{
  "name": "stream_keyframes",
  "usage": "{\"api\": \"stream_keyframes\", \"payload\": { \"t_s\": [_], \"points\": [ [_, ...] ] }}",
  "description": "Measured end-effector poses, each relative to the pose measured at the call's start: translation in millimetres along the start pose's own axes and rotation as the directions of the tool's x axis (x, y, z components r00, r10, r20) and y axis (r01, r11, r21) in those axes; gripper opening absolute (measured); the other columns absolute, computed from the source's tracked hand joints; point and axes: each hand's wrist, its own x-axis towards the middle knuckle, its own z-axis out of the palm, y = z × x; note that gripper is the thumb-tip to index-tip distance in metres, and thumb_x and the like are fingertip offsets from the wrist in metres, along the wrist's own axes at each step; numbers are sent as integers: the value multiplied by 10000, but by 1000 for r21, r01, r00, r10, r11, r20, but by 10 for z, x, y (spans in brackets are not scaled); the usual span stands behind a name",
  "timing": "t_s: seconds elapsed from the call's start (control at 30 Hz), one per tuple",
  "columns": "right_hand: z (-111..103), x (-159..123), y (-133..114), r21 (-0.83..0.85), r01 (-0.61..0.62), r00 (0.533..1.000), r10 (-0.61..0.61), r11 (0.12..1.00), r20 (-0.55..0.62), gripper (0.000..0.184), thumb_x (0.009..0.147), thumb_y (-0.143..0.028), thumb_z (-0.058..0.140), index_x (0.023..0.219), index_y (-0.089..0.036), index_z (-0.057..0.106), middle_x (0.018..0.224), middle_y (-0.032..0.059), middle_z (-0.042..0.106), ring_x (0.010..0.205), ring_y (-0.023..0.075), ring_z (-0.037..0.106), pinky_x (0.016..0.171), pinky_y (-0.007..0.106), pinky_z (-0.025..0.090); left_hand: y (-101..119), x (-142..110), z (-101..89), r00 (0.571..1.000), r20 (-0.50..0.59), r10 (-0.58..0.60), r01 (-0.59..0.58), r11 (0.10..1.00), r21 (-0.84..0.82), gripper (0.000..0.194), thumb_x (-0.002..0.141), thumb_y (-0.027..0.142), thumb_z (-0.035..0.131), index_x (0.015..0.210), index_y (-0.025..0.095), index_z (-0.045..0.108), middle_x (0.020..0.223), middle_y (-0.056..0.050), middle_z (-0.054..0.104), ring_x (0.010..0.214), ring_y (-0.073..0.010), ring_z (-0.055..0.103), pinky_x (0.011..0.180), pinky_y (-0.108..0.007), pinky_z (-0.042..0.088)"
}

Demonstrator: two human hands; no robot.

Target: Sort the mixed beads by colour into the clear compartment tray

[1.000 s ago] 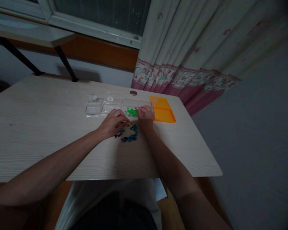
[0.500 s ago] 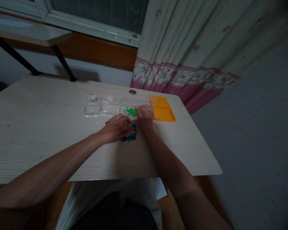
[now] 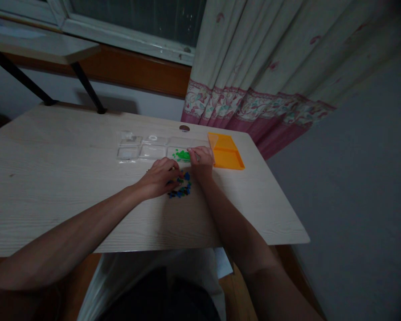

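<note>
Near the middle of the table [image 3: 250,205], the left hand [image 3: 158,177] has drawn slightly leftward in the last half second, baring more of the mixed small pieces [image 3: 182,192], so it seems still busy among them, its curled fingers partly apart, any hold hidden. Farther off to the right, the right hand [image 3: 202,160] has stayed put, thumb and fingertips close together, though whether they grip anything I cannot tell. Beside them, green pieces [image 3: 182,155] lie in the clear tray's [image 3: 153,152] right compartment, with an orange tray [image 3: 229,158] farther right.

left hand [image 3: 159,177] hides some pieces [image 3: 183,191]; curtain [image 3: 250,58] cropped.
</note>
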Motion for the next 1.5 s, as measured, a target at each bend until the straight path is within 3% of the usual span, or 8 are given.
{"api": "stream_keyframes", "payload": {
  "t_s": [0.23,0.83,1.07,1.17,1.3,1.5],
  "points": [
    [-18,2,-24,8,-4,1000,4,1000,5,181,935,-291,602,856,-214,745,858,51,701,895,201,570,880,361,416,11,14,29,1000,7,6,-6,999,34,147,871,328,675,1000,265,708,1104,-48,578,1072,-244,499,926,-389,376],
    [-10,6,-4,13,2,1000,-2,1000,13,176,931,-289,609,851,-203,741,858,50,703,887,193,582,890,355,423,75,51,73,999,35,16,-19,995,97,151,944,304,565,1001,226,682,1097,-65,602,1058,-240,503,897,-380,381],
    [-35,8,-67,4,15,999,-15,1000,37,171,940,-272,591,880,-221,742,872,54,697,915,197,579,898,365,421,35,74,71,997,-53,-58,56,998,-36,183,956,305,531,951,180,665,1005,-71,626,982,-216,524,898,-366,404],
    [-72,10,-162,16,59,997,-60,998,51,170,935,-283,601,863,-218,741,876,56,694,928,199,580,912,369,420,-54,74,32,980,-159,-122,107,989,-99,191,954,304,517,924,172,652,968,-75,623,949,-212,530,902,-379,410],
    [-161,-8,-325,66,155,979,-162,986,122,209,952,-334,572,902,-232,747,909,51,694,961,200,571,922,369,413,-174,70,-17,921,-292,-259,218,962,-168,201,949,328,513,863,189,631,901,-58,607,933,-212,535,911,-390,415],
    [-211,-52,-439,93,258,929,-274,962,248,248,955,-420,560,1048,-287,748,955,29,695,998,196,559,945,371,392,-251,79,-34,845,-386,-371,284,922,-264,257,953,372,504,796,193,601,849,-41,591,889,-194,550,868,-354,439]
  ]
}}
